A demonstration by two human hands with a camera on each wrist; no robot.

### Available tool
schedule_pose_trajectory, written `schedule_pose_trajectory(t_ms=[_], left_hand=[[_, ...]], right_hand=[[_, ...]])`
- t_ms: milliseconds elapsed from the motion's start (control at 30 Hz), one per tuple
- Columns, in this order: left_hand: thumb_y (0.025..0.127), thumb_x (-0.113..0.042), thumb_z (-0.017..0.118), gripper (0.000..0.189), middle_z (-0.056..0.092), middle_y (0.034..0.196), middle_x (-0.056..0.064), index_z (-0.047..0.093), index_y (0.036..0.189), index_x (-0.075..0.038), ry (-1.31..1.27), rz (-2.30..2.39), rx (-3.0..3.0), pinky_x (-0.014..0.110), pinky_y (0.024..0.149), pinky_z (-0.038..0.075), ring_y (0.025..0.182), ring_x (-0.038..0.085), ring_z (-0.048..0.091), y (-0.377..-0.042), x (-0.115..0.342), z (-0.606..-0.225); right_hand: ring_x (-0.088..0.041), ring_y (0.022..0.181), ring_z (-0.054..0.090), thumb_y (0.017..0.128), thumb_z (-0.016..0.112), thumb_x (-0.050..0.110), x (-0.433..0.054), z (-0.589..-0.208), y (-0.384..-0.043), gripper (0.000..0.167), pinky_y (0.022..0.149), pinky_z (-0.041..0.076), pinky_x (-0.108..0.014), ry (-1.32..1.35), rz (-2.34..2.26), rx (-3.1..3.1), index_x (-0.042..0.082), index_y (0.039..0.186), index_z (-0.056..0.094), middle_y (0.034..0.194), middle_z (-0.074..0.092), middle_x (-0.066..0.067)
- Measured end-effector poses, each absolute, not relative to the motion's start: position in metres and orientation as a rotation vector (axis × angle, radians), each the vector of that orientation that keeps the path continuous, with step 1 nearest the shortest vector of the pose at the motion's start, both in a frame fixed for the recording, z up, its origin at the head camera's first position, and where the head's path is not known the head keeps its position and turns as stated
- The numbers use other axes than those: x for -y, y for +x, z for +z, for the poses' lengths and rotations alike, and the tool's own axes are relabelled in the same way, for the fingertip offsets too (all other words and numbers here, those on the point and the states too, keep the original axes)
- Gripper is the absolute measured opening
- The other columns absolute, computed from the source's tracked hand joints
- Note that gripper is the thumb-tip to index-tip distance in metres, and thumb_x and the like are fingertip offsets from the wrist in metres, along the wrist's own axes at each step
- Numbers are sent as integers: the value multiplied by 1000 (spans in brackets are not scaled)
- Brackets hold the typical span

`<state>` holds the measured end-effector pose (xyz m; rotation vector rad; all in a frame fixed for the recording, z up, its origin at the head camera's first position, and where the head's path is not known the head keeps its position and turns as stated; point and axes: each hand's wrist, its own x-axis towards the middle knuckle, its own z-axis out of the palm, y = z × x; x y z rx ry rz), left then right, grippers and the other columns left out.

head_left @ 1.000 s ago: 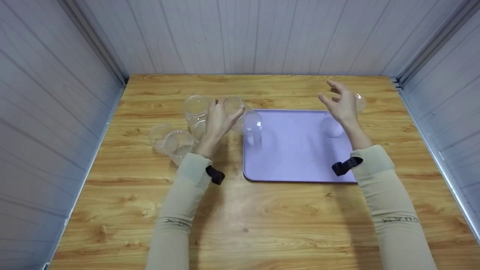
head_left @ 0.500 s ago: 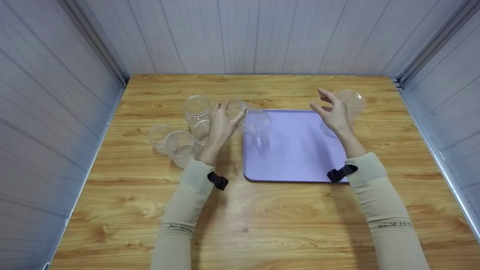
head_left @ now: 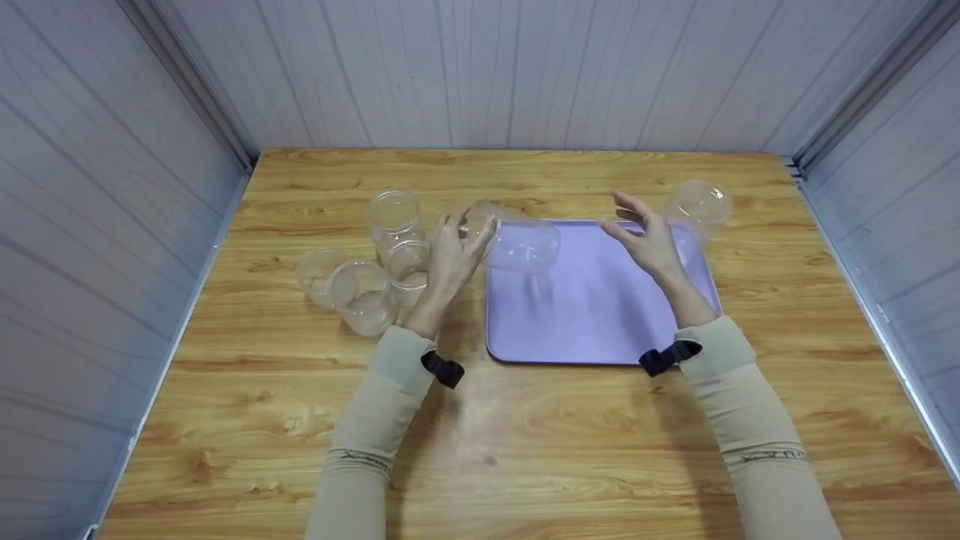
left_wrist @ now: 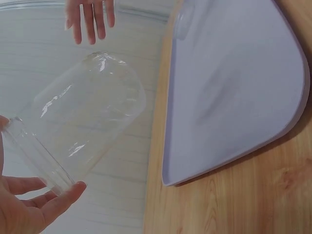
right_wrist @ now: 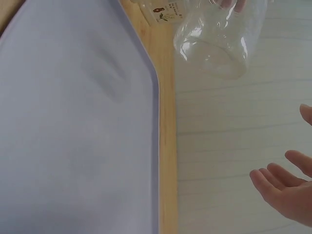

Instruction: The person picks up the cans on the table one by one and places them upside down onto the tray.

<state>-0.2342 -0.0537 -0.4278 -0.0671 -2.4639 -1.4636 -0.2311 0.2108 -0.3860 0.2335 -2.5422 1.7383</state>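
My left hand (head_left: 454, 259) grips a clear plastic jar (head_left: 529, 244) by its rim end. The jar is tipped onto its side in the air, its base pointing right over the back left of the lilac tray (head_left: 585, 322). In the left wrist view, the thumb and fingers curl around the rim of the jar (left_wrist: 92, 97). Over the right half of the tray, my right hand (head_left: 649, 244) holds nothing, its fingers spread and slightly bent. A gap separates it from the jar's base. A second clear jar (head_left: 699, 206) stands at the tray's back right corner, beyond my right hand.
Several clear jars (head_left: 365, 296) stand grouped on the wooden table (head_left: 480, 450) left of the tray. A jar with a printed label (right_wrist: 163, 9) shows in the right wrist view. Pale panel walls (head_left: 480, 75) enclose the table at the back and both sides.
The left hand has brought the jar rightward over the tray and tipped it flatter. My right hand has moved left and down, away from the jar at the back right corner.
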Motion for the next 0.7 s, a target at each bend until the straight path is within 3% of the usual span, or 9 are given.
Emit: schedule_pose_trajectory(t_ms=[467, 700], left_hand=[[86, -37, 51, 53, 53, 104, 13, 48, 124, 1, -148, -1605, 2387, 27, 73, 45, 88, 19, 53, -225, 44, -437], [87, -34, 51, 49, 52, 103, 12, 49, 123, 0, -131, -1673, 2344, 27, 73, 45, 89, 20, 53, -221, 39, -440]], right_hand=[[-29, 116, 41, 82, 63, 19, -213, -429, -236, 58, 93, 38, -37, 340, 1877, 2499, 1, 132, 38, 131, 40, -16], [-30, 115, 42, 84, 61, 16, -209, -435, -231, 56, 90, 41, -34, 400, 1956, 2452, 1, 133, 37, 132, 37, -20]])
